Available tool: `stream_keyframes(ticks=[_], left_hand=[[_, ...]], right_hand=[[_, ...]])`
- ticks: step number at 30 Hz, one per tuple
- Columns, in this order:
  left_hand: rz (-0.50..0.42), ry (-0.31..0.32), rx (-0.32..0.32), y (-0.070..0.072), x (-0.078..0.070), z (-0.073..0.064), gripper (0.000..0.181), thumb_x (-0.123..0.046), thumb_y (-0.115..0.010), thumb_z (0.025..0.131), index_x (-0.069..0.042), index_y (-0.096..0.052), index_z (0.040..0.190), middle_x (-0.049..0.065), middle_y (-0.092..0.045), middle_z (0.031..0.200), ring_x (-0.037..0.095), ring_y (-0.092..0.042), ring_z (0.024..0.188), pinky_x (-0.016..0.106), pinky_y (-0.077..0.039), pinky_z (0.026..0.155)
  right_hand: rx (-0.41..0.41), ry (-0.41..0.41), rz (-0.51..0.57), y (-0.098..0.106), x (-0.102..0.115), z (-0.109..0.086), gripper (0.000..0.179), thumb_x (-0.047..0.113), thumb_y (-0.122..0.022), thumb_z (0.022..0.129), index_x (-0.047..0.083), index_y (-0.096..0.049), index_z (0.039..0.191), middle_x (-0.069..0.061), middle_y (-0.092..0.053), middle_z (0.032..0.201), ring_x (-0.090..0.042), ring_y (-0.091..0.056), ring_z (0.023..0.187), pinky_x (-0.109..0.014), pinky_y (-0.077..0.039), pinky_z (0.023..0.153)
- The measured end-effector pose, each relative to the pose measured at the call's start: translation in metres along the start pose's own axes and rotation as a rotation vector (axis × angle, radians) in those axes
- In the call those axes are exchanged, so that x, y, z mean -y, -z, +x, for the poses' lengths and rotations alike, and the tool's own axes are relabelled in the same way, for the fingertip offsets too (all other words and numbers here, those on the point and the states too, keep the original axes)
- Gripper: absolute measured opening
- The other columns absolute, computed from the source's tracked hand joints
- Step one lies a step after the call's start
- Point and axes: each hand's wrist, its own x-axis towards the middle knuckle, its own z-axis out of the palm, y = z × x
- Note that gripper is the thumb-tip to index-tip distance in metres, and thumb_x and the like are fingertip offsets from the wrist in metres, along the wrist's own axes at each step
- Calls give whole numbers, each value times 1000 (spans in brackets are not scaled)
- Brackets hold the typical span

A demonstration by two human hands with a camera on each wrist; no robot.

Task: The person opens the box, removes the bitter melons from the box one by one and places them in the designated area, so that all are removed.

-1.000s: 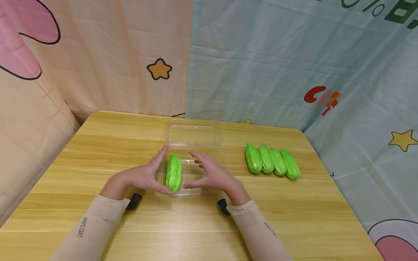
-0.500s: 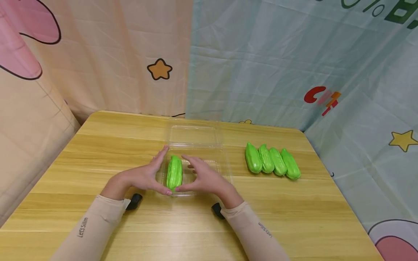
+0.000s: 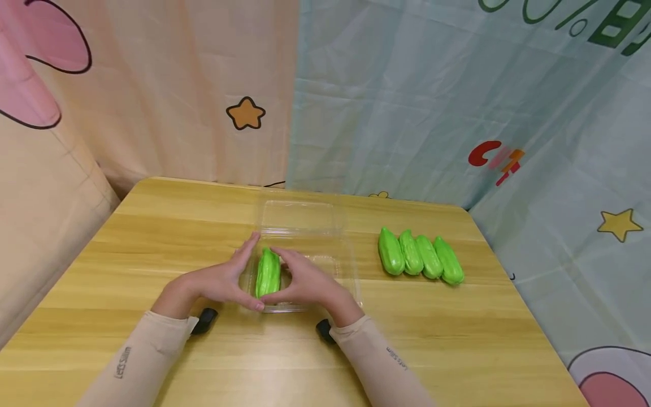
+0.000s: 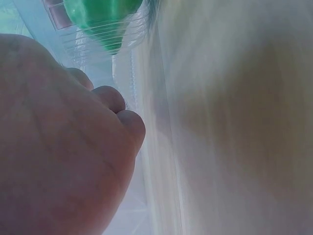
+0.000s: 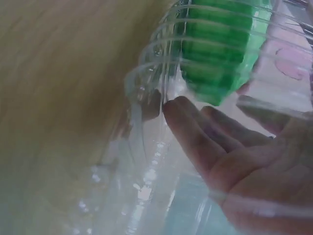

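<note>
In the head view a ribbed green bitter melon (image 3: 268, 273) lies lengthwise at the left end of a clear plastic hinged box (image 3: 328, 285). Along the box's left edge is my left hand (image 3: 221, 281), its fingers extended and its thumb by the front rim. My right hand (image 3: 307, 280) reaches in from the right, fingertips near the melon's far end and thumb near its close end. Both wrist views show the melon (image 5: 217, 49) through the clear ribbed wall. Whether my right fingers touch it, I cannot tell. My left fingers (image 4: 110, 98) are partly hidden behind the palm.
The box's clear lid (image 3: 298, 216) lies folded back behind it. Several more green melons (image 3: 419, 255) lie in a row to the right on the wooden table (image 3: 432, 339). Printed curtains (image 3: 381, 102) hang behind the table.
My right hand has moved left through the box to the melon, and its thumb now nears my left thumb. My left hand and the melon stay almost in place; the view has tilted slightly.
</note>
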Motion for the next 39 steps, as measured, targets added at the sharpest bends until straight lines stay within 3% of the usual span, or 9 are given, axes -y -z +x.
stream_keyframes(ticks=[11, 18, 23, 39], left_hand=[[-8, -14, 10, 1, -1, -1, 143, -42, -89, 77, -15, 27, 156, 13, 32, 161, 48, 22, 144, 76, 2, 107], [-7, -8, 7, 2, -3, -2, 143, -41, -89, 76, -15, 26, 156, 13, 30, 161, 50, 20, 144, 76, 1, 107], [-8, -9, 9, 2, -3, -2, 142, -41, -89, 76, -15, 26, 156, 12, 30, 162, 50, 20, 144, 76, 1, 107], [20, 6, -4, 0, -3, -1, 144, -41, -89, 76, -17, 27, 156, 12, 30, 162, 47, 20, 145, 73, 1, 109]], right_hand=[[-3, 8, -54, -4, 4, 4, 104, 37, -89, 78, 5, -30, 157, -5, -44, 151, -14, -46, 131, -27, -40, 107], [-3, 28, -49, -5, 3, 5, 96, 33, -90, 77, 7, -38, 153, -3, -52, 142, -11, -51, 120, -24, -44, 100], [5, 27, -54, -5, 4, 5, 95, 34, -90, 77, 8, -39, 153, -4, -50, 145, -11, -49, 124, -24, -43, 101], [-16, 49, 96, 20, 11, -4, 97, 35, -91, 75, 10, -39, 154, 0, -49, 146, -13, -50, 128, -31, -44, 105]])
